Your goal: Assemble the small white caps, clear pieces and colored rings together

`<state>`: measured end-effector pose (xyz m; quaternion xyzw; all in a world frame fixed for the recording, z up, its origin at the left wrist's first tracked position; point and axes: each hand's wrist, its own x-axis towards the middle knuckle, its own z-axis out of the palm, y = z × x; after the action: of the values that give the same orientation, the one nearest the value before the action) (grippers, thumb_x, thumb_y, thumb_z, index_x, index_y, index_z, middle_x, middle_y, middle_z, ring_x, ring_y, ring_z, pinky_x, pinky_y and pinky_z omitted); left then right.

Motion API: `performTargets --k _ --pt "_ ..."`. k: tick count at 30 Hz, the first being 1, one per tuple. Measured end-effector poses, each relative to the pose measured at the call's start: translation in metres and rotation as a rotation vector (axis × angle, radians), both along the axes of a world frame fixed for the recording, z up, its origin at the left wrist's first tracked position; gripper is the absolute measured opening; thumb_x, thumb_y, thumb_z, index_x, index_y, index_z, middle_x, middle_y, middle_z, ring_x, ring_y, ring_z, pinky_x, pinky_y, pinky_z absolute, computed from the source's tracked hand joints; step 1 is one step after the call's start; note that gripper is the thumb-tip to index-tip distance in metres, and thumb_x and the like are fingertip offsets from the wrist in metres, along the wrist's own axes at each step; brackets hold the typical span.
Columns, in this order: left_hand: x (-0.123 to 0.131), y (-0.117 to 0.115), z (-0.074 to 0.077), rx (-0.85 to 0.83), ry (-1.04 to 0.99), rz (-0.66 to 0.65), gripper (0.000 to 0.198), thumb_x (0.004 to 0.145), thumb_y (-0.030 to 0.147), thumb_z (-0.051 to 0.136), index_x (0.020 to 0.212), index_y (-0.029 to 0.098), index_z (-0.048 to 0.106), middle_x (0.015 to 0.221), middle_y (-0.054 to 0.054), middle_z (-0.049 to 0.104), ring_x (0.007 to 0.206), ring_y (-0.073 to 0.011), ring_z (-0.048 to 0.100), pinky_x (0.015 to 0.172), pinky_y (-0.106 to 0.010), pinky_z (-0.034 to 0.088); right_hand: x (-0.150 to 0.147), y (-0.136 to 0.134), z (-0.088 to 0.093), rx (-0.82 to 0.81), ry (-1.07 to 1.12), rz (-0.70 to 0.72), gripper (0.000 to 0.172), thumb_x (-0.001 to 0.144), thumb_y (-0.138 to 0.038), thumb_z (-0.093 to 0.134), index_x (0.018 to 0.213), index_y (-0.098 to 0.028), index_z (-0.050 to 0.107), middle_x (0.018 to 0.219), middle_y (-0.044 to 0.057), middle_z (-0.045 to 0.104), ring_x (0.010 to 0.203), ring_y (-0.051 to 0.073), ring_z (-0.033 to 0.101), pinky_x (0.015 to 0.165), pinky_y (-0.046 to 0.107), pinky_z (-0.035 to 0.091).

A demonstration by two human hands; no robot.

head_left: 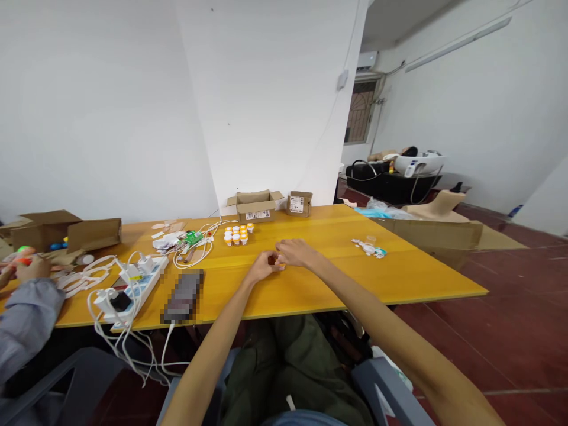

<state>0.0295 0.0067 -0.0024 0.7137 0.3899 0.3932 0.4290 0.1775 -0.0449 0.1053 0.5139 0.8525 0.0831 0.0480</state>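
My left hand and my right hand meet over the middle of the yellow table, fingers pinched together around a small brown-and-orange object too small to name. Several small white cups with orange tops stand in a cluster just beyond my hands. Behind them sit an open cardboard box and a smaller closed box against the white pillar.
A white power strip with plugs and tangled cables lies at the left, with a blurred dark device beside it. Another person's sleeve and hand are at the far left near cardboard boxes. Plastic scraps lie on the right.
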Motion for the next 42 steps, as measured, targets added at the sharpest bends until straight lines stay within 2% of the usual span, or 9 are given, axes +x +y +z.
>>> performTargets --k 3,9,12,15,21,24,27,38,42 --pt "0.001 -0.001 0.000 -0.009 -0.024 -0.010 0.026 0.058 0.027 0.080 0.070 0.017 0.059 0.068 0.004 0.057 0.066 -0.0122 0.052 0.065 -0.025 0.043 0.000 0.001 0.000 -0.010 -0.012 0.003 0.031 0.098 -0.030 0.052 0.120 -0.017 0.069 0.121 0.018 0.071 0.109 0.029 0.070 0.081 0.031 0.052" --pt "-0.001 -0.001 0.001 0.008 0.002 0.007 0.027 0.058 0.030 0.080 0.067 0.018 0.058 0.065 0.004 0.056 0.067 -0.0135 0.052 0.064 -0.026 0.043 -0.004 -0.002 0.002 0.002 -0.025 -0.030 0.042 0.099 -0.045 0.051 0.114 -0.012 0.072 0.118 0.023 0.071 0.110 0.034 0.069 0.082 0.034 0.052" --pt "-0.001 -0.001 0.001 -0.015 -0.007 0.014 0.029 0.056 0.032 0.081 0.069 0.018 0.059 0.066 0.004 0.056 0.066 -0.0127 0.050 0.064 -0.025 0.041 -0.002 -0.002 0.001 -0.001 -0.005 -0.004 0.037 0.098 -0.037 0.054 0.122 -0.013 0.068 0.122 0.020 0.070 0.112 0.032 0.069 0.082 0.033 0.053" --pt "0.000 -0.002 0.002 -0.036 -0.026 -0.004 0.029 0.057 0.031 0.081 0.070 0.018 0.059 0.068 0.004 0.057 0.067 -0.0125 0.051 0.065 -0.025 0.042 -0.002 -0.001 0.000 -0.010 -0.010 0.001 0.032 0.098 -0.031 0.054 0.121 -0.014 0.069 0.122 0.018 0.071 0.111 0.031 0.069 0.081 0.032 0.052" --pt "-0.002 0.000 0.000 0.015 0.007 0.007 0.028 0.058 0.029 0.082 0.067 0.017 0.058 0.066 0.004 0.055 0.067 -0.0130 0.052 0.066 -0.026 0.044 -0.004 0.000 -0.001 0.012 -0.020 -0.022 0.041 0.099 -0.044 0.050 0.114 -0.013 0.072 0.117 0.023 0.071 0.109 0.033 0.069 0.080 0.034 0.052" --pt "-0.002 0.002 -0.003 -0.002 -0.012 0.000 0.029 0.059 0.030 0.083 0.072 0.017 0.061 0.067 0.004 0.057 0.066 -0.0124 0.053 0.065 -0.025 0.043 -0.002 0.001 -0.002 0.002 -0.001 0.002 0.036 0.098 -0.037 0.051 0.121 -0.016 0.068 0.120 0.019 0.071 0.108 0.031 0.070 0.079 0.033 0.052" --pt "-0.001 0.003 -0.005 -0.021 -0.027 -0.007 0.030 0.058 0.030 0.084 0.076 0.017 0.063 0.068 0.004 0.059 0.066 -0.0125 0.054 0.065 -0.025 0.043 0.000 0.003 -0.003 -0.004 -0.008 0.010 0.031 0.097 -0.031 0.052 0.119 -0.017 0.069 0.119 0.017 0.071 0.108 0.029 0.070 0.079 0.031 0.051" --pt "-0.001 0.000 -0.001 -0.034 -0.023 0.005 0.030 0.058 0.029 0.085 0.078 0.017 0.065 0.073 0.003 0.063 0.069 -0.0131 0.057 0.068 -0.026 0.045 0.002 0.001 -0.002 -0.029 0.011 0.005 0.030 0.096 -0.026 0.050 0.118 -0.016 0.069 0.118 0.018 0.072 0.109 0.028 0.069 0.079 0.030 0.050" --pt "-0.001 -0.003 0.002 -0.029 -0.060 0.010 0.031 0.058 0.028 0.086 0.080 0.018 0.068 0.078 0.000 0.068 0.077 -0.0160 0.061 0.076 -0.028 0.048 0.010 0.003 -0.005 -0.057 0.090 -0.012 0.027 0.096 -0.024 0.051 0.114 -0.016 0.070 0.117 0.017 0.072 0.108 0.027 0.069 0.076 0.028 0.047"
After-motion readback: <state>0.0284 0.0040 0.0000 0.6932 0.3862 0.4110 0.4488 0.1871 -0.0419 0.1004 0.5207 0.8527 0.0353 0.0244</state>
